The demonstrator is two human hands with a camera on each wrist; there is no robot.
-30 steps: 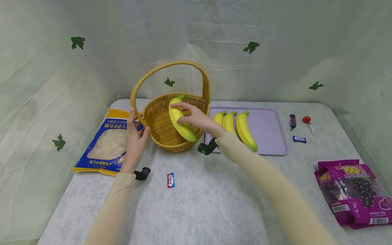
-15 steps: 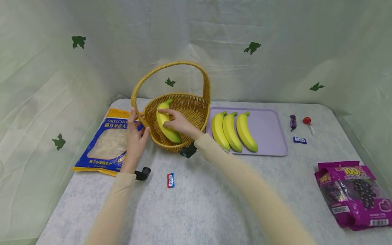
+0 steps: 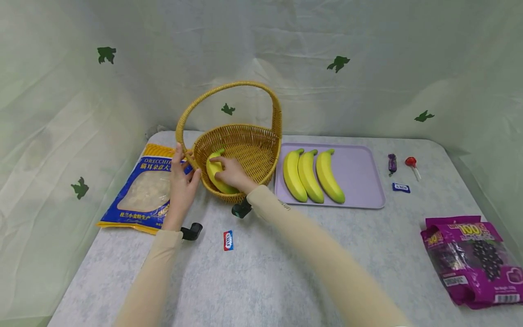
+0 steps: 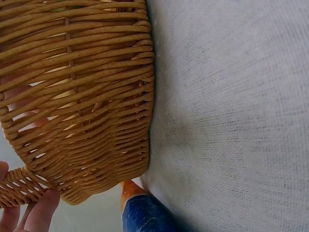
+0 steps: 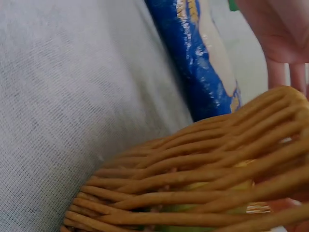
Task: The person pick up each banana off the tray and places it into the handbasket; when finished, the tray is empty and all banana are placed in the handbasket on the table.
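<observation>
a: lower now, the banana lies inside the basket, right hand curled over it.
b: left hand?
a: pinching the basket's handle base, beside the pasta bag.

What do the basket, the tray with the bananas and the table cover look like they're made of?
Basket: woven wicker or rattan-like strands, tan and slightly glossy; the weave shows plainly in the wrist views. Tray: probably plastic, a smooth matte lilac with rounded corners and a raised rim. Table cover: woven cloth, pale grey and mottled; the fine thread grid shows close up.
</observation>
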